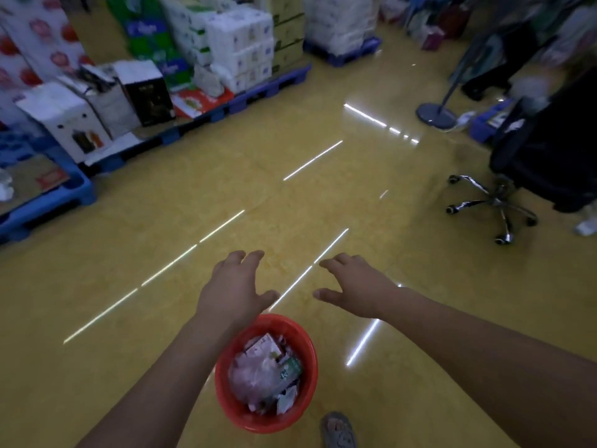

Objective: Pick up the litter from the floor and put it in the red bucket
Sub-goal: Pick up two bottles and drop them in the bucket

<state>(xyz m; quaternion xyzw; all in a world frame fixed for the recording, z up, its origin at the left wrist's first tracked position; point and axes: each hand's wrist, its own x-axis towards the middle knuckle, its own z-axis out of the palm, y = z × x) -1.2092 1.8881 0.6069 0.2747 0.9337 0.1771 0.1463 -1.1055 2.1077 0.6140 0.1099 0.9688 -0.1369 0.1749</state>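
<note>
Item, near to far: round red plastic bucket (223,388) sitting at the feet, holding crumpled wrappers and pink plastic litter (263,370); left hand (233,287) and right hand (353,286) hovering beyond, fingers spread, gripping nothing; glossy yellow floor (226,189) stretching ahead, worth scanning before reaching.

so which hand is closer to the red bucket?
The left hand: its wrist overlaps the red bucket rim. The right hand is off to its side.
</note>
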